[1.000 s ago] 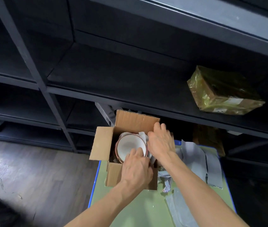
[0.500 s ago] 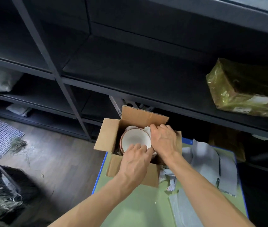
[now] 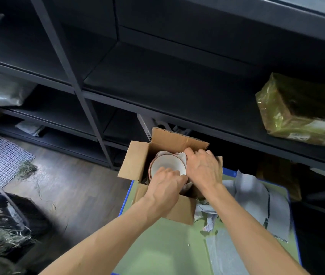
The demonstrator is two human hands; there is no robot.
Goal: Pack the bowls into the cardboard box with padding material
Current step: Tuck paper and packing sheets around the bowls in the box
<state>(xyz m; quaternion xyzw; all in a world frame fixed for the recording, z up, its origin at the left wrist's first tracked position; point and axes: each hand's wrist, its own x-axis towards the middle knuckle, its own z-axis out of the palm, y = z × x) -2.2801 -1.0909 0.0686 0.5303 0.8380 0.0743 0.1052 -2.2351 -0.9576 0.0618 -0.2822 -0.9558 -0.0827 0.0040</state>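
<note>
Right hand (image 3: 202,168) has crept a little further along the far-right rim since half a second ago; left hand (image 3: 166,187) has barely moved. Bowls (image 3: 167,165) sit nested in the open box (image 3: 135,159) on the green counter (image 3: 167,251). Both hands have fingers curled, pinching crumpled white paper (image 3: 181,155) beside the stack.

Bowls look like glazed ceramic: smooth white inside, reddish-brown outside, round. Judge them heavy, stiff, slick and chippable, so take hold under the rim and don't knock the rims together. Paper is soft and light. Box is stiff corrugated card. Flat grey sheets (image 3: 256,195) lie to the right.
</note>
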